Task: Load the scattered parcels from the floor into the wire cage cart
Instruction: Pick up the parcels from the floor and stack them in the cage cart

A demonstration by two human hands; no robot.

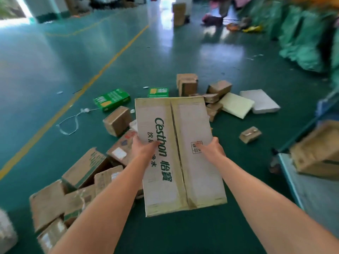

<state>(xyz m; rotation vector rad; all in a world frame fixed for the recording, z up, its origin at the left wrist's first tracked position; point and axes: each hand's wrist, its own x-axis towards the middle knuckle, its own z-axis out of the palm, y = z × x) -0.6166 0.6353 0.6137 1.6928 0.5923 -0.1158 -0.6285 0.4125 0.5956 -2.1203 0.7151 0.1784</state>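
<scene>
A large taped carton with green "C'estbon" lettering (176, 136) is lifted above the green floor, held between both hands. My left hand (144, 146) grips its left edge with the thumb on top. My right hand (211, 148) grips its right edge the same way. Several brown parcels (82, 180) lie piled on the floor at the lower left, and more (189, 83) are scattered beyond the carton. The cart (289, 173) shows at the right edge, blurred, with a brown box (317, 154) in it.
Two green boxes (111, 99) lie left of the carton's far end. A cream padded mailer (236, 105) and a white one (260, 100) lie at the right. A white strap (73, 120) loops on the floor. Green sacks (302, 39) line the far right. A person's legs (222, 10) show at the back.
</scene>
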